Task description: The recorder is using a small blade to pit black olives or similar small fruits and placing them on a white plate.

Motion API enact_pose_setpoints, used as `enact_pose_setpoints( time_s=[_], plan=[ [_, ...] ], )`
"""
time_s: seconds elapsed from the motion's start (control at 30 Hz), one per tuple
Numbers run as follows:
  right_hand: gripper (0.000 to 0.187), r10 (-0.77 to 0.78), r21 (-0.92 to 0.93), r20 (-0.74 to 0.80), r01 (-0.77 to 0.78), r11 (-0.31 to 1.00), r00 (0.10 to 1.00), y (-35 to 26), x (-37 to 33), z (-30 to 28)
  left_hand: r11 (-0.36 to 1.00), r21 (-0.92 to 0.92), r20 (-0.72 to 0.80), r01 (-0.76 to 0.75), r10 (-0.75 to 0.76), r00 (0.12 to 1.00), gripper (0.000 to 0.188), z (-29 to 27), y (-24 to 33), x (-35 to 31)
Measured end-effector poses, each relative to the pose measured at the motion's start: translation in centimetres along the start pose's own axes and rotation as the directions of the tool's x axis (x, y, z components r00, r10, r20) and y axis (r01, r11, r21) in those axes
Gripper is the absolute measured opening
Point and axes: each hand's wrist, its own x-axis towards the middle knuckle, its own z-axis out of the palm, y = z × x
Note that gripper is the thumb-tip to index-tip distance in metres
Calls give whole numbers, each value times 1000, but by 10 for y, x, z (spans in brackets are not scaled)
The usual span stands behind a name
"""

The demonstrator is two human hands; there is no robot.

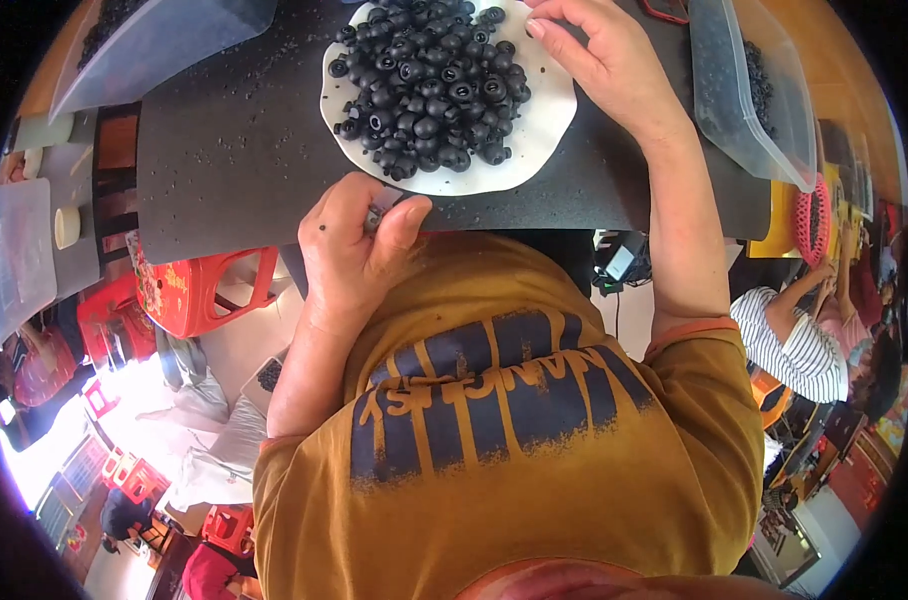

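Gripping partly hidden silvery object [373, 219] in left hand [354, 240] at near edge of black surface [234, 160], leaving room leftward; curling right hand [608, 62], cannot tell if holding, over wavy-rimmed white plate [542, 120].

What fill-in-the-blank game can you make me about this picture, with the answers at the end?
1. The scalloped plate is coloured ____.
2. The small round pieces heaped on it are ____.
3. The hand at the plate's far-right edge is the person's ____ one.
4. The red stool nearest the table is on the person's ____ side.

Missing words: white; black; right; left.
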Motion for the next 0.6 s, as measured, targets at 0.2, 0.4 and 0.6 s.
enact_pose_setpoints(
  time_s=[0.2, 0.4, 0.6],
  plan=[
    [14, 7, -42, -153, -14, 999, 988, -7, -6, -3, 999, -41, 12, 7, -6, 1000, 34, -1, 7, -2],
    [19, 158, 811, -162, 40, 583, 974, -28, -27, 9, 978, -207, 87, 28, -10, 996, 37, -5, 10, -10],
    [27, 257, 964, 98, -156, 217, 961, -91, -66, 37, 900, -423, 138, 104, -49, 989, 40, -10, 34, -4]
  ],
)
